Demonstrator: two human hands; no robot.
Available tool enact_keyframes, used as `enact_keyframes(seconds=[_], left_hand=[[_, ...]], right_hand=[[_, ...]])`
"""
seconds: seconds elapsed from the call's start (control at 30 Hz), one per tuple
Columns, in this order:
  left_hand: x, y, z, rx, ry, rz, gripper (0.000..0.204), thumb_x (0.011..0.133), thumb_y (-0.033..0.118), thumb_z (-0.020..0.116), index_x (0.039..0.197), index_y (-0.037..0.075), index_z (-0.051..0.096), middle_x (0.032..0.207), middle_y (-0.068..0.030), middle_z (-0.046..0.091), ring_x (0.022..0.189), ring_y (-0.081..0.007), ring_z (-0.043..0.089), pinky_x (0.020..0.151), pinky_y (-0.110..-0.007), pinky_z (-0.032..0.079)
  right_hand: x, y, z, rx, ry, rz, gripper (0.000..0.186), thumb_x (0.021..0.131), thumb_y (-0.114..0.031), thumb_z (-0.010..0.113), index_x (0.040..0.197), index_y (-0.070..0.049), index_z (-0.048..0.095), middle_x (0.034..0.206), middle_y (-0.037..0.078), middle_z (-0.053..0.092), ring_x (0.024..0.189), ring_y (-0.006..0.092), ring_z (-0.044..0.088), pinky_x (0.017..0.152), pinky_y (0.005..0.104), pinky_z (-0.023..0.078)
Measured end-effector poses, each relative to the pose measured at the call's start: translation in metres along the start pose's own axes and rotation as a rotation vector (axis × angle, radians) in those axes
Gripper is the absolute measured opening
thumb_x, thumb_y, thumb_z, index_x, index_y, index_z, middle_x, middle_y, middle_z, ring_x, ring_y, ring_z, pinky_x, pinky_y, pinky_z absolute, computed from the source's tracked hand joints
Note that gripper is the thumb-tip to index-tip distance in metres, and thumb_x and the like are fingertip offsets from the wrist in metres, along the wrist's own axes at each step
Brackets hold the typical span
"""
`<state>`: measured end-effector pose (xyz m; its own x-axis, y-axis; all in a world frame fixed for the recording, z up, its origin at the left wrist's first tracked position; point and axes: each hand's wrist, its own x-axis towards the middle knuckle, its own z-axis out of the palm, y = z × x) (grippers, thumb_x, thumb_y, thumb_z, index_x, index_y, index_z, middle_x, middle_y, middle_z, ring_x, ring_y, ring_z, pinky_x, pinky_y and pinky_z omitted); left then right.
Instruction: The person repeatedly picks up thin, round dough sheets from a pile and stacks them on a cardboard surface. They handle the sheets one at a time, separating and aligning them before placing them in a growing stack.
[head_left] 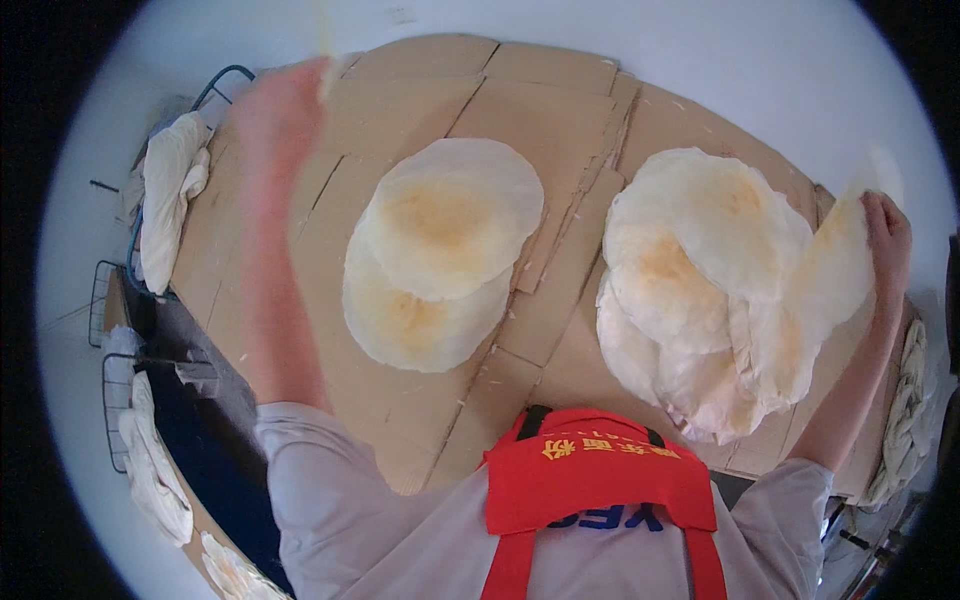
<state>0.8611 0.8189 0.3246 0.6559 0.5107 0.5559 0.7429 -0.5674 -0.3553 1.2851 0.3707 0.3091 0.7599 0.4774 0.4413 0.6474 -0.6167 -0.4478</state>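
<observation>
My right hand (888, 222) is closed on the edge of a thin, pale flatbread (835, 265), which it lifts at the right side of a heaped pile of flatbreads (670, 280). My left hand (283, 98) is stretched out over the far left of the table, smeared by motion. A faint pale yellow streak shows beside its fingers; I cannot make out what it is. Between my arms lie two round flatbreads, the upper one (445, 215) overlapping the lower one (415, 330). Both have browned centres.
Flattened cardboard sheets (400, 120) cover the table, with small crumbs on them. A white wall (700, 40) stands behind it. White cloths (172, 195) hang over a metal frame at the left, and another cloth (903, 420) lies at the right edge.
</observation>
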Motion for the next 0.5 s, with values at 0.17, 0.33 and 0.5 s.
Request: enact_keyframes(seconds=[0.17, 0.33, 0.5], left_hand=[[-0.107, 0.087, 0.081, -0.105, -0.434, -0.035, 0.025, 0.076, 0.013, 0.050, 0.100, 0.009, 0.055, 0.075, -0.0073, 0.062, 0.069, -0.0242, 0.062, 0.055, -0.041, 0.046], [-0.189, 0.179, 0.112, -1.050, -0.595, -0.140, 0.065, 0.081, 0.036, 0.054, 0.129, -0.001, 0.031, 0.124, -0.0205, 0.043, 0.112, -0.0282, 0.046, 0.094, -0.040, 0.037], [-0.236, 0.171, 0.132, -2.674, -0.580, -0.768, 0.075, 0.083, 0.051, 0.047, 0.136, 0.007, 0.018, 0.130, -0.0153, 0.039, 0.117, -0.0287, 0.041, 0.097, -0.047, 0.032]], right_hand=[[-0.006, -0.126, 0.054, 0.132, -0.165, -0.189, 0.024, 0.085, -0.024, 0.051, 0.079, -0.002, 0.059, 0.059, -0.002, 0.046, 0.054, 0.0069, 0.040, 0.051, 0.0230, 0.035], [-0.015, -0.224, 0.095, 0.472, -0.241, -0.347, 0.025, 0.084, -0.025, 0.054, 0.076, -0.002, 0.060, 0.061, -0.002, 0.052, 0.054, 0.0071, 0.043, 0.052, 0.0233, 0.037], [-0.010, -0.268, 0.157, 1.201, -0.277, 0.002, 0.023, 0.081, -0.024, 0.060, 0.076, -0.002, 0.062, 0.067, 0.000, 0.058, 0.057, 0.0097, 0.049, 0.057, 0.0250, 0.043]])
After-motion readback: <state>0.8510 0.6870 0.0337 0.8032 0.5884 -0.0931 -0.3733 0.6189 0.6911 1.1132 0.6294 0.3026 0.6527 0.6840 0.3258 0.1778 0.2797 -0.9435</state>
